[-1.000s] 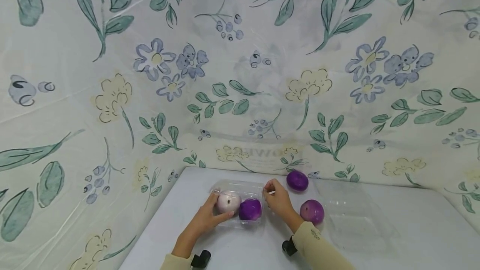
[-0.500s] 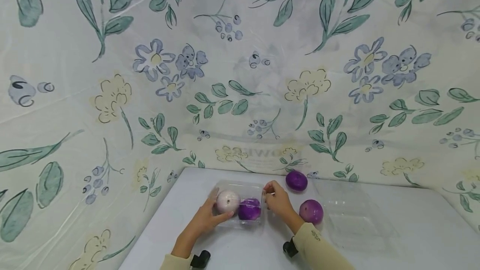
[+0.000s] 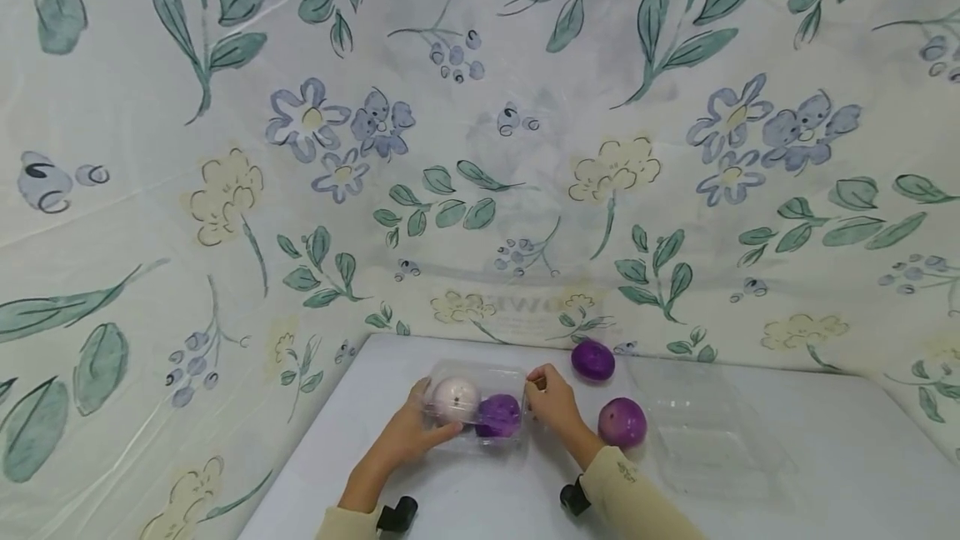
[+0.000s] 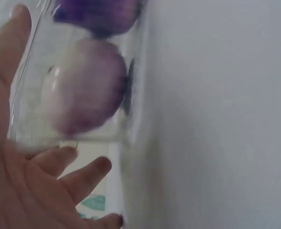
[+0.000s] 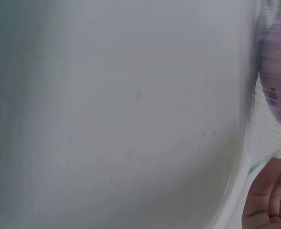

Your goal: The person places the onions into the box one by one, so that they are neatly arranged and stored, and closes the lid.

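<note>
A clear plastic clamshell box (image 3: 491,372) holds two round vegetables: a pale pinkish one (image 3: 456,400) that looks like an onion, and a vivid purple one (image 3: 498,415). My left hand (image 3: 411,432) grips the box's left end, thumb along the front side and fingers round the back. At the right end, my right hand (image 3: 551,398) pinches the edge near the far corner with bent fingers. The left wrist view shows the pale onion (image 4: 85,88) through the box wall, with the left thumb (image 4: 11,43) along its side. Only some right fingertips (image 5: 269,191) show in the right wrist view.
Right of the right hand, a purple round vegetable (image 3: 622,422) lies on the white table (image 3: 330,407), with a darker one (image 3: 593,361) farther back. Another clear plastic box (image 3: 712,432) lies open at the right. A floral cloth (image 3: 480,190) hangs behind the table.
The clear box has tipped and risen slightly in both hands, and the vegetables in it have shifted a little. My left hand has moved slightly left. The vegetables on the table have stayed put.
</note>
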Motion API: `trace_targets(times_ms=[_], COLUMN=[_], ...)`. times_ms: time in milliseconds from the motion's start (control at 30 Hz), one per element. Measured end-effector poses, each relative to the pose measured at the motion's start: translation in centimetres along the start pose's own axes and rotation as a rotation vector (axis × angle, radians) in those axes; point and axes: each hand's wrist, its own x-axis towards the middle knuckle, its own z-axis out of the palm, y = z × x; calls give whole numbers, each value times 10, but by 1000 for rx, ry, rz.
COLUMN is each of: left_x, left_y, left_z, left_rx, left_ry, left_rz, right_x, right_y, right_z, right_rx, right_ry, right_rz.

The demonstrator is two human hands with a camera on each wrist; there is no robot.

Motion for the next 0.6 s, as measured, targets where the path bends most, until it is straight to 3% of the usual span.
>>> trace_targets(times_ms=[167,367,600], left_x=[-1,-3,-11], left_y=[-1,1,2], left_z=[-18,-31,-43], left_rx=[-78,-96,-223], left_ry=[-33,-1,-193], left_rz=[-40,-13,-75], right_x=[-3,-6,-11], right_y=[-2,-7,-11], right_z=[-2,-8,-8], right_rx=[11,21,46], right_ry=[-8,-22,-102], right_rz=[-12,-26,34])
